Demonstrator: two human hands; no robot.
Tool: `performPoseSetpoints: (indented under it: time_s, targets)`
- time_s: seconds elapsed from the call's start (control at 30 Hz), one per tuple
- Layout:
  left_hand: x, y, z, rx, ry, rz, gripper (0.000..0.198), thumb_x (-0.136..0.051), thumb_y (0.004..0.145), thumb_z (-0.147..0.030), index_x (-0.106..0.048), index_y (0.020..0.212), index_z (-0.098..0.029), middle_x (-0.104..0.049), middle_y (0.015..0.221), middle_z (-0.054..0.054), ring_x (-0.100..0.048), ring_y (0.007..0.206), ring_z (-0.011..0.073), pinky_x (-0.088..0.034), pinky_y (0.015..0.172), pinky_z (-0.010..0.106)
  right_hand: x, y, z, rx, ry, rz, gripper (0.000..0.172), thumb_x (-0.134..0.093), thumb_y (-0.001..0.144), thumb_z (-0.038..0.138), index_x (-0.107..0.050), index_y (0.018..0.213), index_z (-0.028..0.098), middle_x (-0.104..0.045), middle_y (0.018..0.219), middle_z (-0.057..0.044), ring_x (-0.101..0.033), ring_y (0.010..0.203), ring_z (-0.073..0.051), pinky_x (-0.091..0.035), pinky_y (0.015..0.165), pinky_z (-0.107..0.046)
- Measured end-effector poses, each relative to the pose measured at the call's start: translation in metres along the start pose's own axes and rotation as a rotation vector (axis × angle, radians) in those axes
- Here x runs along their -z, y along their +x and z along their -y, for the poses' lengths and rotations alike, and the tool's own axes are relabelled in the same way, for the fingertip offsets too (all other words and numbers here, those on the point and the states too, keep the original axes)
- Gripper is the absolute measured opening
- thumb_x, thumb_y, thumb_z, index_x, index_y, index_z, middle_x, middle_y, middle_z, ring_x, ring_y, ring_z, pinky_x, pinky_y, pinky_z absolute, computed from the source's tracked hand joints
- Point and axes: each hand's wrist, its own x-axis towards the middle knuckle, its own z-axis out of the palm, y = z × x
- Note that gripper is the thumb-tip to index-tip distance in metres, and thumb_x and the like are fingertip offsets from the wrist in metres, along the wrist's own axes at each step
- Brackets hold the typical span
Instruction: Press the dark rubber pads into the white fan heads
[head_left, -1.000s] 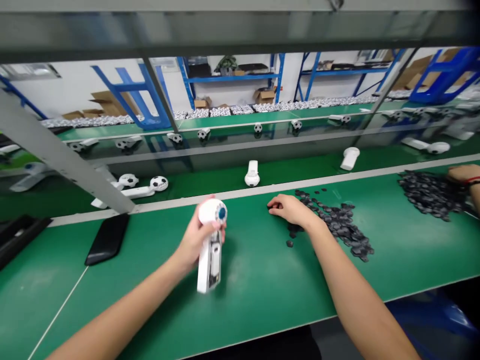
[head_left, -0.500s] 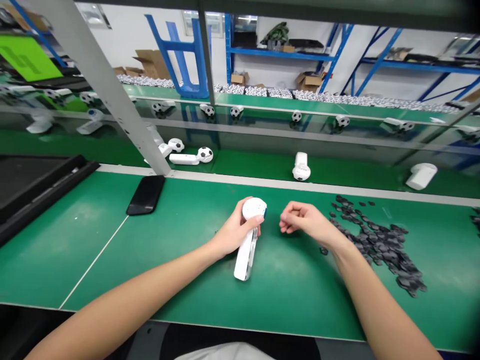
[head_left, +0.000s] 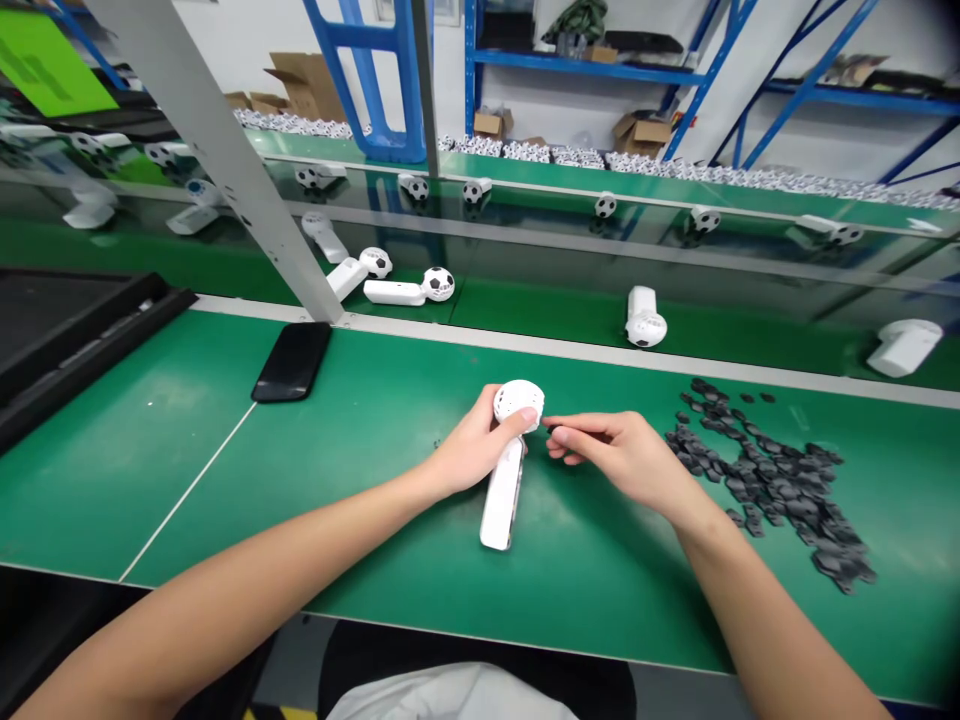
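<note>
We grip a white plastic handheld device with a round perforated head (head_left: 502,510) in our left hand (head_left: 476,445), fingers curled around the head, with the handle pointing toward us over the green bench mat (head_left: 187,500). This leaves the head's edge open to our right hand (head_left: 622,460), its thumb and forefinger pinched just beside it (holding anything? we cannot tell). A heap of flat dark-grey pieces (head_left: 772,490) lies to the right, within that hand's reach.

view: 1 head-worn camera | facing: forward and down | range: close over left hand (head_left: 476,445), right hand (head_left: 622,455)
</note>
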Motion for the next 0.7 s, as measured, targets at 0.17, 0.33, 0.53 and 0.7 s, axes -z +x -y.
performPoseSetpoints:
  time_s: [0.17,0.33,0.53,0.7]
  targets:
    - [0.001,0.0,-0.002,-0.024,0.017,-0.002,0.056,-0.054,0.1,-0.063,-0.044,0.14,-0.024,-0.065,0.099,0.003,-0.064,0.08,0.0182,-0.05,0.074,0.031,-0.014,0.0,0.003,0.094,-0.083,-0.132,0.02,-0.075,0.092,0.042,-0.082,0.091,0.023,-0.079,0.08,-0.002,-0.073,0.073,-0.021,-0.058,0.071,-0.031]
    - [0.0,0.0,-0.003,0.002,0.07,0.006,0.055,-0.04,0.104,-0.065,-0.043,0.141,-0.026,-0.063,0.106,0.004,-0.062,0.085,0.0194,-0.05,0.079,0.035,-0.035,0.004,0.003,0.295,-0.22,-0.268,0.014,-0.073,0.094,0.034,-0.074,0.085,0.022,-0.075,0.083,-0.001,-0.067,0.071,-0.017,-0.053,0.061,-0.026]
    - [-0.004,-0.001,-0.002,-0.112,0.174,-0.004,0.074,-0.073,0.09,-0.055,-0.035,0.141,-0.017,-0.058,0.128,0.011,-0.059,0.115,0.0262,-0.047,0.098,0.038,-0.038,0.009,-0.008,0.342,-0.371,-0.339,0.017,-0.07,0.094,0.025,-0.064,0.078,0.022,-0.068,0.074,0.001,-0.06,0.064,-0.016,-0.045,0.06,-0.027]
    - [-0.004,-0.002,-0.008,-0.096,0.174,0.033,0.065,-0.07,0.092,-0.057,-0.039,0.133,-0.017,-0.059,0.124,0.01,-0.059,0.112,0.0264,-0.047,0.095,0.038,-0.038,0.008,-0.013,0.351,-0.506,-0.34,0.016,-0.062,0.098,0.022,-0.058,0.083,0.023,-0.064,0.078,0.001,-0.058,0.069,-0.017,-0.042,0.064,-0.03]
